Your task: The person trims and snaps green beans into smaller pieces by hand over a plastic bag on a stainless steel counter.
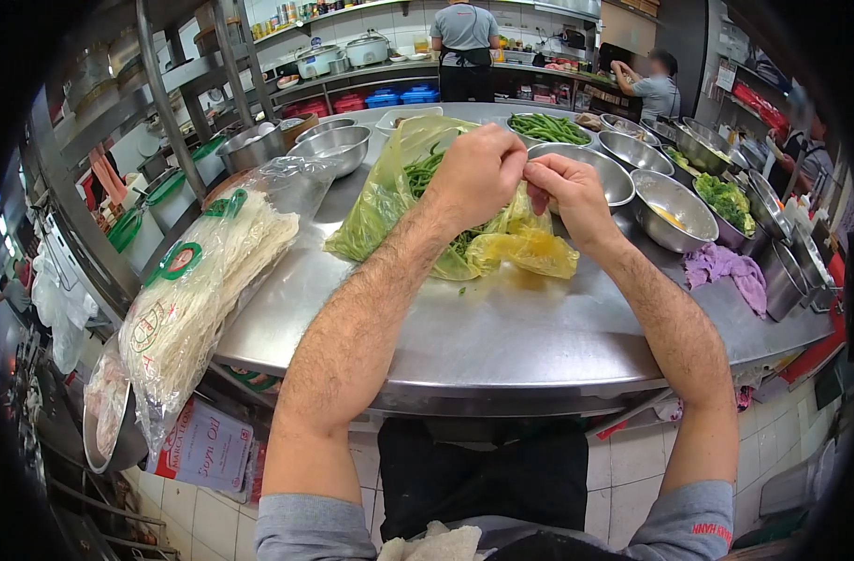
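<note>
My left hand (483, 176) is closed, its fingers curled above a yellow-green plastic bag of green beans. Close beside it, my right hand (569, 194) has thumb and fingers pinched together. Whatever lies between the fingertips is too small or hidden to name. Below them the thin plastic bag (366, 217) lies open on the steel table (464, 346), with green beans (421, 172) showing inside. Just behind my hands stands a bowl of green beans (546, 127). A steel bowl (616, 178) sits right behind my right hand.
Packs of dried noodles (212, 271) in clear plastic lie along the left edge. Steel bowls (335, 148) stand at the back left. To the right are a bowl with yellow liquid (668, 222), broccoli (726, 204) and a purple cloth (726, 273). Two people work farther back, another at far right.
</note>
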Available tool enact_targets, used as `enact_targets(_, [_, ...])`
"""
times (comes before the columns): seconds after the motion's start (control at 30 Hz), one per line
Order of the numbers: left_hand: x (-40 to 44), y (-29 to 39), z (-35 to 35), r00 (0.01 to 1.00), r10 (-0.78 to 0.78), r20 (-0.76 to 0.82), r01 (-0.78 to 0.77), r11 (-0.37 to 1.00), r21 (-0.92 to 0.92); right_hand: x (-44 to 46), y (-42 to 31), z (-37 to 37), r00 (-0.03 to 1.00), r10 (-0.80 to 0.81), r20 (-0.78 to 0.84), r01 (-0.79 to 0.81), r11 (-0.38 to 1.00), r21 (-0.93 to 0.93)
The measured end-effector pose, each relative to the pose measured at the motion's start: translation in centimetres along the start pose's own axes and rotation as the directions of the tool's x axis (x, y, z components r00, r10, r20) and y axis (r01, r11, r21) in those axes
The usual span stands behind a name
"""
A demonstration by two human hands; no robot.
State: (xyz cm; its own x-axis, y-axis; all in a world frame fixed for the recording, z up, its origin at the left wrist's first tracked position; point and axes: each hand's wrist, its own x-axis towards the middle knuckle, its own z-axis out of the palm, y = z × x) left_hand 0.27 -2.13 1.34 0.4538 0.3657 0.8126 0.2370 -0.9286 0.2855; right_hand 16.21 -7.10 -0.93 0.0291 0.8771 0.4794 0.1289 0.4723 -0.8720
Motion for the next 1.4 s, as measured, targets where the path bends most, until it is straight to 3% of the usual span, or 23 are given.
enact_targets(0.03, [0.0, -0.2, 0.0, 1.0, -0.001, 0.0, 0.001, 1.0, 0.003, 0.1, 0.2, 0.1, 1.0, -0.011, 0.022, 0.013, 0.993, -0.113])
enact_targets(0.1, [0.4, -0.7, 0.0, 0.971, -0.086, -0.221, 0.063, 0.992, -0.113, 0.1, 0.7, 0.5, 0.999, -0.02, 0.047, 0.031, 0.974, -0.224])
enact_targets(0.17, [0.8, -1.3, -0.5, 0.948, -0.141, -0.284, 0.097, 0.982, -0.163, -0.2, 1.4, 1.0, 0.983, -0.04, 0.177, 0.136, 0.804, -0.579])
enact_targets(0.2, [0.9, -1.7, -0.7, 0.919, -0.199, -0.341, 0.129, 0.967, -0.218, -0.2, 1.7, 1.1, 0.984, -0.037, 0.177, 0.135, 0.802, -0.581])
enact_targets(0.27, [1.1, -2.3, -1.0, 0.903, -0.221, -0.368, 0.142, 0.963, -0.229, -0.2, 1.9, 1.4, 0.958, -0.202, 0.206, 0.288, 0.695, -0.658])
enact_targets(0.37, [1.0, -3.0, -1.3, 0.9, -0.196, -0.389, 0.139, 0.976, -0.169, -0.1, 0.2, 1.2, 0.974, -0.191, 0.121, 0.223, 0.728, -0.648])
enact_targets(0.63, [0.4, -2.8, -0.6, 0.949, 0.146, -0.279, -0.11, 0.984, 0.142, -0.1, 0.9, 0.7, 0.919, -0.359, 0.162, 0.371, 0.653, -0.661])
enact_targets(0.7, [0.4, -2.8, -0.8, 0.959, 0.125, -0.256, -0.092, 0.986, 0.14, 0.0, 0.9, 0.8, 0.903, -0.4, 0.154, 0.396, 0.64, -0.659])
enact_targets(0.77, [0.4, -2.1, -1.0, 0.967, 0.104, -0.233, -0.075, 0.988, 0.132, 0.1, 1.0, 1.0, 0.708, -0.684, 0.176, 0.548, 0.375, -0.747])
enact_targets(0.8, [0.4, -1.8, -1.0, 0.986, -0.056, -0.154, 0.035, 0.99, -0.139, 0.2, 1.0, 0.9, 0.709, -0.683, 0.178, 0.548, 0.375, -0.748])
enact_targets(0.83, [0.4, -1.5, -1.0, 0.981, -0.19, -0.036, 0.162, 0.907, -0.388, 0.3, 0.9, 0.7, 0.778, -0.615, 0.132, 0.51, 0.494, -0.705])
enact_targets(0.87, [0.5, -1.5, -0.9, 0.981, -0.191, -0.037, 0.162, 0.907, -0.388, 0.3, 0.8, 0.6, 0.839, -0.536, 0.094, 0.459, 0.604, -0.651])
enact_targets(0.9, [0.5, -1.4, -0.8, 0.98, -0.198, -0.02, 0.166, 0.869, -0.466, 0.2, 0.6, 0.4, 0.84, -0.534, 0.095, 0.459, 0.606, -0.65])
enact_targets(0.97, [0.4, -1.6, -0.7, 0.978, -0.208, -0.002, 0.174, 0.825, -0.538, -0.3, -0.4, 0.3, 0.974, -0.227, 0.001, 0.186, 0.797, -0.575])
enact_targets(1.0, [0.3, -1.7, -0.8, 0.973, -0.229, 0.02, 0.208, 0.838, -0.504, -0.2, -0.3, 0.0, 0.974, -0.225, 0.005, 0.187, 0.797, -0.574])
enact_targets(1.07, [0.4, -2.8, -1.0, 0.967, -0.253, 0.036, 0.24, 0.85, -0.468, 0.3, -0.2, -1.4, 0.815, -0.566, 0.126, 0.458, 0.495, -0.739])
enact_targets(1.1, [0.2, -4.1, -1.2, 0.961, -0.259, 0.099, 0.271, 0.954, -0.126, 0.8, 0.1, -2.5, 0.76, -0.629, 0.165, 0.482, 0.375, -0.792])
enact_targets(1.13, [-0.1, -5.1, -1.2, 0.946, -0.286, 0.156, 0.246, 0.941, 0.232, 1.1, 0.1, -3.6, 0.762, -0.626, 0.165, 0.482, 0.379, -0.79])
enact_targets(1.17, [-0.7, -5.7, -1.4, 0.944, -0.29, 0.157, 0.25, 0.94, 0.232, 1.4, 0.1, -4.7, 0.834, -0.538, 0.123, 0.344, 0.331, -0.879])
enact_targets(1.2, [-1.3, -6.2, -1.5, 0.849, -0.448, 0.28, 0.304, 0.848, 0.435, 1.4, 0.2, -5.6, 0.891, -0.45, 0.067, 0.203, 0.261, -0.944])
enact_targets(1.23, [-1.6, -6.5, -1.6, 0.713, -0.606, 0.353, 0.303, 0.72, 0.625, 1.2, 0.7, -6.5, 0.891, -0.448, 0.07, 0.206, 0.262, -0.943])
enact_targets(1.3, [-1.8, -6.6, -1.5, 0.698, -0.605, 0.383, 0.256, 0.711, 0.655, 1.1, 2.0, -7.6, 0.908, -0.414, 0.063, 0.101, 0.069, -0.992])
enact_targets(1.4, [-1.5, -6.5, -1.1, 0.673, -0.617, 0.409, 0.209, 0.689, 0.694, 0.6, 1.3, -6.3, 0.885, -0.453, 0.107, 0.171, 0.104, -0.98])
